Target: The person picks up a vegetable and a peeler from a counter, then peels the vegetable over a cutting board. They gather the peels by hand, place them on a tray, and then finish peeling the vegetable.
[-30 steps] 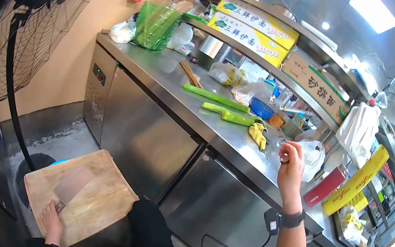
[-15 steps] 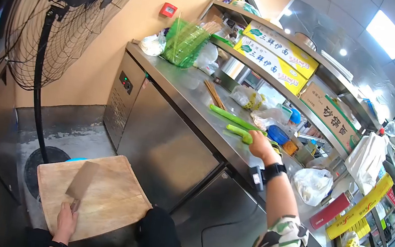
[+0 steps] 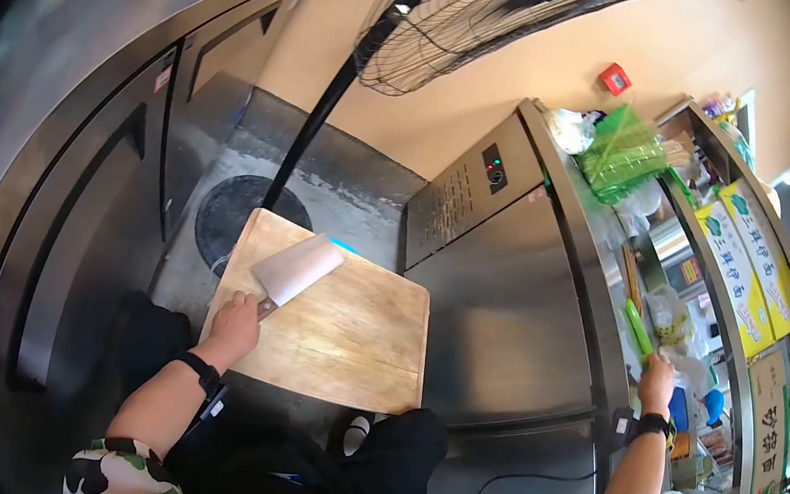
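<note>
My left hand (image 3: pixel 235 329) is closed around the handle of a cleaver (image 3: pixel 299 269), whose broad blade lies over the far left part of a wooden cutting board (image 3: pixel 353 332). The board sits low in front of me, by my knees. Off to the right, my right hand (image 3: pixel 657 385) reaches over the steel counter (image 3: pixel 593 219), its fingers closed at the near end of a long, bright green vegetable (image 3: pixel 639 330). The hand covers that end of the vegetable.
A standing fan (image 3: pixel 337 87) rises behind the board, near a dark round lid (image 3: pixel 253 212) on the floor. Steel cabinets (image 3: pixel 518 305) flank both sides. Along the counter are a green basket (image 3: pixel 622 156), wooden sticks (image 3: pixel 631 278), plastic bags (image 3: pixel 672 321) and a shelf with yellow boxes (image 3: pixel 744 276).
The view has swung left and down toward the board. My right hand stays at the green vegetables on the counter; only one shows clearly now. My left hand keeps hold of the cleaver.
</note>
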Tool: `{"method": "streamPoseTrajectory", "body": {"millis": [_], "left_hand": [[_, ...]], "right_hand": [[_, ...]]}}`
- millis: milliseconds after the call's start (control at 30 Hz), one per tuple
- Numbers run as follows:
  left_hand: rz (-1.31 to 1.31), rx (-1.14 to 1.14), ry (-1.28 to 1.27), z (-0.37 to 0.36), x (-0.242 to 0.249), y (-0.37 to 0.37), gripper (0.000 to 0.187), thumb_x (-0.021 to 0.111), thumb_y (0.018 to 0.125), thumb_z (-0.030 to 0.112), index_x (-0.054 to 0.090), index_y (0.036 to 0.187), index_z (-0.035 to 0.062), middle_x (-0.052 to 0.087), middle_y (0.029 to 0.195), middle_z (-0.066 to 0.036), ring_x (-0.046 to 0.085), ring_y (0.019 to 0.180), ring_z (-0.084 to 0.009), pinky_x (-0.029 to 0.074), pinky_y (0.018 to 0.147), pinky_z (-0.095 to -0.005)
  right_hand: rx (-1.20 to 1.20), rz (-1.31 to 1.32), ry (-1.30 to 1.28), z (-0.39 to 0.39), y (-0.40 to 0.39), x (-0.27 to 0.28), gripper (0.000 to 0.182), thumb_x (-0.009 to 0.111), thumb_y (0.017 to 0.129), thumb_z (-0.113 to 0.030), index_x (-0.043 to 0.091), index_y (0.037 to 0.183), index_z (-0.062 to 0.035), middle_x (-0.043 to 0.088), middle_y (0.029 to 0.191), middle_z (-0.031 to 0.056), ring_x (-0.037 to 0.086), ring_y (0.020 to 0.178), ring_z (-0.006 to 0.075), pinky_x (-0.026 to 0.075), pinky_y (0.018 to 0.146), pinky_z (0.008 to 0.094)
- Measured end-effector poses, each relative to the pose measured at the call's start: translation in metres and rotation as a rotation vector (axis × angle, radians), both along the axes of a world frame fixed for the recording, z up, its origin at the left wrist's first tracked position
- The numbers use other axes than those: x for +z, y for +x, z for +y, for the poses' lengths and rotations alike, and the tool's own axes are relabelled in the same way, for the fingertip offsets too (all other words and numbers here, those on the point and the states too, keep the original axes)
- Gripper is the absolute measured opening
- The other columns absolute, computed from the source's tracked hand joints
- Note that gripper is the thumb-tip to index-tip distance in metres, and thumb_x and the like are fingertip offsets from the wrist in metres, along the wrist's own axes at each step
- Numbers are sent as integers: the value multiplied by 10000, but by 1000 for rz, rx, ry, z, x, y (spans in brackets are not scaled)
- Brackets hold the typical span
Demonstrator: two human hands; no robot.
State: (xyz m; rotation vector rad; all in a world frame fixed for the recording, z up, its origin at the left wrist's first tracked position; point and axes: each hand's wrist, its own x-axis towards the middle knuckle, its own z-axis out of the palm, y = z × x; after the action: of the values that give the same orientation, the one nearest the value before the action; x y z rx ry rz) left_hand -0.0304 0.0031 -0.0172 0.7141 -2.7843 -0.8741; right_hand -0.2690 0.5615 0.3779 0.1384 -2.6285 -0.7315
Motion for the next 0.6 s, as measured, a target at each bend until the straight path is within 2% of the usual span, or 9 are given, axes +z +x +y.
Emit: {"method": "streamPoseTrajectory", "body": {"millis": [67, 233, 267, 333, 400, 467, 500, 533, 600], "left_hand": [[-35, -36, 97, 5, 1, 0, 253, 571, 803, 116, 512, 1029, 17, 566, 1014, -219, 593, 927, -386, 478, 788, -477], [3, -48, 272, 12, -23, -17, 286, 552, 844, 246, 527, 1042, 41, 622, 936, -214, 607, 879, -385, 467, 767, -492], [68, -49, 277, 13, -27, -16, 291, 554, 846, 255, 528, 1042, 42, 622, 930, -213, 608, 865, -385, 466, 761, -493], [133, -52, 297, 18, 6, -1, 287, 553, 855, 284, 520, 1002, 40, 635, 910, -202, 624, 840, -380, 478, 722, -477], [328, -65, 357, 23, 23, 9, 304, 588, 849, 279, 516, 1009, 31, 636, 902, -199, 628, 815, -366, 482, 698, -451], [471, -75, 405, 25, 48, 25, 318, 619, 841, 263, 514, 1021, 23, 637, 891, -197, 630, 796, -357, 483, 678, -426], [518, -73, 428, 28, 64, 36, 325, 634, 835, 250, 513, 1030, 20, 637, 883, -196, 629, 790, -354, 483, 671, -414], [564, -75, 453, 32, 81, 48, 332, 648, 830, 236, 511, 1039, 16, 637, 876, -195, 628, 784, -352, 482, 664, -402], [555, -29, 482, 36, 120, 73, 359, 654, 845, 202, 507, 1106, 4, 619, 789, -126, 618, 697, -225, 470, 615, -336]], "right_hand": [[306, 331, 52, 17, -9, 0, 196, 560, 744, 19, 573, 932, -36, 580, 981, 159, 538, 954, 372, 433, 844, 443], [471, 745, -175, -10, 27, 70, 308, 590, 796, 0, 575, 1102, -25, 612, 1022, 176, 575, 966, 328, 455, 826, 386], [577, 707, -504, -21, 47, 76, 268, 552, 890, -40, 571, 1156, -32, 614, 1076, 113, 580, 983, 242, 453, 850, 351], [781, 654, -663, -63, 103, 84, 252, 536, 930, -90, 560, 1175, -32, 602, 1096, 94, 546, 1039, 195, 426, 896, 330], [840, 653, -712, -108, 161, 73, 253, 503, 947, -91, 545, 1181, -5, 581, 1135, 112, 529, 1089, 190, 398, 948, 324], [979, 659, -729, -123, 191, 44, 231, 536, 909, -47, 521, 1131, 14, 564, 1050, 111, 541, 999, 223, 424, 901, 334], [1144, 493, -919, -123, 199, 25, 275, 470, 959, -105, 509, 1191, 37, 538, 1180, 150, 508, 1120, 243, 362, 1000, 358], [1256, 513, -956, -142, 209, 13, 259, 495, 950, -127, 510, 1163, 19, 541, 1129, 159, 521, 1067, 244, 391, 964, 361], [1347, 361, -1135, -162, 208, -12, 223, 521, 927, -108, 507, 1120, 5, 548, 1065, 141, 524, 1001, 211, 414, 919, 345]]}}
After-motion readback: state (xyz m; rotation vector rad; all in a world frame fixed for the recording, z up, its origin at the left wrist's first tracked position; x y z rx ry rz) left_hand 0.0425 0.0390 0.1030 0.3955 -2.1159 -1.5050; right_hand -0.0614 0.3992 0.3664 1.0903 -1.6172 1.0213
